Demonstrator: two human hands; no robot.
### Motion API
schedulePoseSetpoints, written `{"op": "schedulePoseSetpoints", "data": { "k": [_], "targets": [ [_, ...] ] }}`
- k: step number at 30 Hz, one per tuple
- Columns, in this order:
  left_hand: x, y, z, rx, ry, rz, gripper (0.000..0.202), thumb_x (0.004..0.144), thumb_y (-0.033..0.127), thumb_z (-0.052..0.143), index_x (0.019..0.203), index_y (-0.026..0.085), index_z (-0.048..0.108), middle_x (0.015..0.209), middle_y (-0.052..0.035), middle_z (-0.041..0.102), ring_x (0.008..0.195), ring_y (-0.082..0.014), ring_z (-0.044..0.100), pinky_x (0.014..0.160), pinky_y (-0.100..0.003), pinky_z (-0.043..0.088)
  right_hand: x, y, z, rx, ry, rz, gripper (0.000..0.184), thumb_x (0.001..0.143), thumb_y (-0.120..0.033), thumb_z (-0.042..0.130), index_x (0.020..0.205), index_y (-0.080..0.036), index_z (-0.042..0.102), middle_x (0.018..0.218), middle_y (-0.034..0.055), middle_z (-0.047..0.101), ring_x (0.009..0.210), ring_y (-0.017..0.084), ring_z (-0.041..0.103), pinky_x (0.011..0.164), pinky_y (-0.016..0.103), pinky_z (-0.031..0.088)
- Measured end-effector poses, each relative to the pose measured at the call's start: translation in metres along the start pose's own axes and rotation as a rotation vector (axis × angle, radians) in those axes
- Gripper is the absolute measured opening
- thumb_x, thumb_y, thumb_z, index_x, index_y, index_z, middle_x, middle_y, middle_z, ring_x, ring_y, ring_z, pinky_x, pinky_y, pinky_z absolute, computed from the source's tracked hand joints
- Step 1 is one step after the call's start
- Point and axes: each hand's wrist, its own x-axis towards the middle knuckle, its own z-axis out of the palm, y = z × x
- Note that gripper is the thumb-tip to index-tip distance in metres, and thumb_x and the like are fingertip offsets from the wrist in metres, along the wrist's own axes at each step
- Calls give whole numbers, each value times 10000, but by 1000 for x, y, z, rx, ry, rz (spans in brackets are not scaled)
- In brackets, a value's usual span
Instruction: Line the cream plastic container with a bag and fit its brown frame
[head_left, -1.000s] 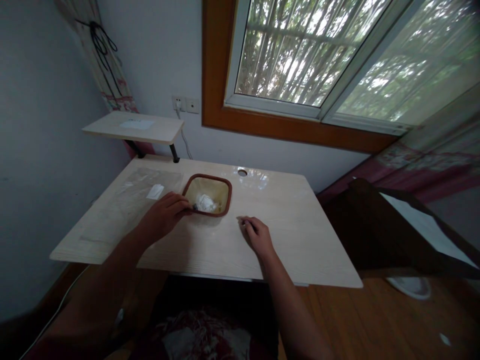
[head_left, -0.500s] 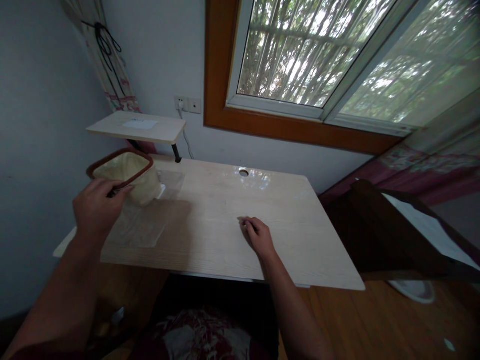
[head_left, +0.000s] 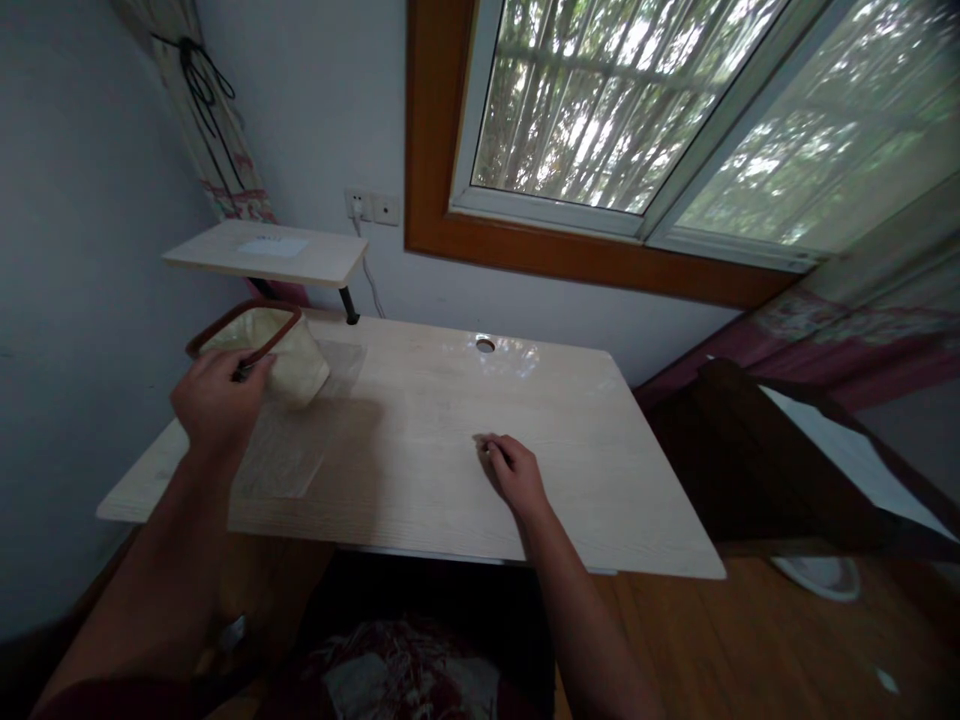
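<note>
Bin (head_left: 289, 350), small, cream-walled and edged with a brown rim (head_left: 277, 337), is held up and to the far side of the left hand (head_left: 217, 400), well apart from the right hand (head_left: 514, 475). It is tipped, with its mouth turned up and away to the left. Whether its base touches the table (head_left: 450, 400) cannot be told. The left hand is closed in a pinch on the near edge of the rim, thumb on top and fingers curled under. The right hand lies on the table with its fingers loosely curled and its tips drawn together on the surface. Whether something small is kept under them cannot be made out.

The bin is judged to be light, since it is carried by one edge with a pinch alone. Its walls look like thin plastic and are likely to flex if squeezed, while the rim looks thicker and stiffer, so the rim is the place to be gripped. Held at one side only, the bin is likely to swing and tip, and a hold on two opposite sides would be steadier. The smooth plastic may slip in a loose pinch.

A clear sheet (head_left: 289, 455) lies on the table just past the left hand, beneath the bin. A small raised shelf (head_left: 266, 255) stands beyond it.
</note>
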Motion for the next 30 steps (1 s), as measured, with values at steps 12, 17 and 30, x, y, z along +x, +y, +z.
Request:
{"op": "schedulePoseSetpoints", "data": {
  "k": [12,17,30],
  "targets": [
    [-8,12,29,8,-95,-6,376,951,503,541,1029,179,714,1001,-98,701,967,-252,642,843,-366,474,-1,0,-1,10,7,-12,294,978,-322,489,1118,-271,743,1029,57,759,966,230,692,897,379,522],
    [-10,22,31,-22,-164,-9,350,957,463,536,1120,195,694,1087,-111,702,1027,-273,641,887,-387,474,0,-1,-1,-7,-5,-17,295,982,-329,484,1117,-270,740,1017,57,757,959,230,692,889,376,526],
    [-22,25,23,-236,-57,-66,300,857,291,648,1127,168,687,1103,-123,656,1082,-265,612,997,-415,486,0,5,1,-7,0,-37,282,979,-309,499,1115,-258,740,1049,62,757,977,223,695,903,374,532]
  ]
}}
